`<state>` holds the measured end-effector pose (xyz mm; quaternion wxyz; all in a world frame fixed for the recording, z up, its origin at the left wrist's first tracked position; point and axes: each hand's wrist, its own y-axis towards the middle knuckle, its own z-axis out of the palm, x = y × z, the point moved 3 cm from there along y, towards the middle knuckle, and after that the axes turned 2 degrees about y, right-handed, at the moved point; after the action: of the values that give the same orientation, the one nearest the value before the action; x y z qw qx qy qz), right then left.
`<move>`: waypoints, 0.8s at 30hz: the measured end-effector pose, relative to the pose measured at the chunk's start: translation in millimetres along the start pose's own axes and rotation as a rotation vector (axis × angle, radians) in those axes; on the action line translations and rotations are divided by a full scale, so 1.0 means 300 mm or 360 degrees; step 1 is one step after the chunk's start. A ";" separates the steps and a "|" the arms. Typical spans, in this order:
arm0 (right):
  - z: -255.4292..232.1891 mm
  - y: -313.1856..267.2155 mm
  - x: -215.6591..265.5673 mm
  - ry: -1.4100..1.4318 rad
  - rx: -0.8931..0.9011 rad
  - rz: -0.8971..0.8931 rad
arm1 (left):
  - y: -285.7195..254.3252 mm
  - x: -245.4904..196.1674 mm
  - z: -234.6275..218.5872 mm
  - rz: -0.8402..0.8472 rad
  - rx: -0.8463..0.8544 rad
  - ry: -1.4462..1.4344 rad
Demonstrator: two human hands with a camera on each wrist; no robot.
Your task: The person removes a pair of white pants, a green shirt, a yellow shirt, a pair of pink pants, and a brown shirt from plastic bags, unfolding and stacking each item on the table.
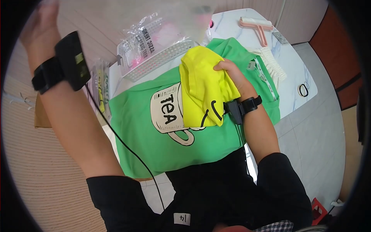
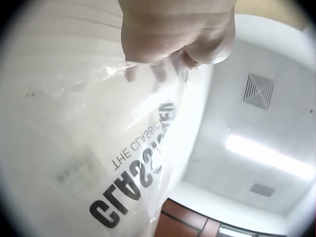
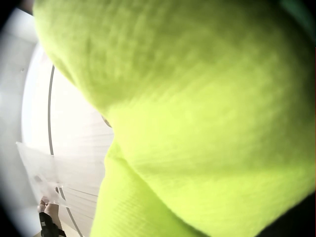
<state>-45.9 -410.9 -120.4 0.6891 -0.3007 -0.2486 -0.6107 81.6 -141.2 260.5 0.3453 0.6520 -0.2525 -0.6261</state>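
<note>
My left hand (image 1: 41, 24) is raised at the upper left of the head view; in the left wrist view the hand (image 2: 180, 32) grips the edge of a clear printed plastic bag (image 2: 133, 168), fingertips visible through the film. My right hand (image 1: 234, 75) holds a folded yellow garment (image 1: 199, 77) with black lines on it, thumb on top, the other fingers hidden. Beneath it a green shirt (image 1: 135, 112) with a printed "TEA" mug lies spread out. Yellow cloth (image 3: 197, 118) fills most of the right wrist view.
A white perforated basket (image 1: 158, 56) holding clear packaging stands behind the shirt. On the marble-look table (image 1: 228, 19) lie a pink-handled roller (image 1: 257, 25), white ribbed cloth (image 1: 270, 63) and dark bands (image 1: 303, 90). More packaged items (image 1: 101, 85) are at the left.
</note>
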 end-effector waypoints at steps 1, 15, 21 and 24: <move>0.003 -0.008 0.008 -0.0063 -0.0008 0.0007 | -0.009 -0.028 -0.036 -0.0117 -0.0027 -0.0145; -0.014 0.000 -0.001 -0.0128 0.0035 0.0001 | -0.801 0.402 -0.635 -0.0696 -0.2234 0.1631; -0.028 0.009 -0.010 -0.0138 -0.0042 -0.0032 | -0.805 0.509 -0.447 -0.1336 -0.1720 0.3316; -0.017 0.003 0.000 -0.0116 -0.0052 -0.0036 | -0.724 0.661 -0.157 -0.1371 -0.0629 0.2871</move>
<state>-45.2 -414.5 -124.1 0.6676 -0.3310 -0.2670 -0.6111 123.6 -148.3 -34.1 0.2538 0.8476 0.4660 -0.0027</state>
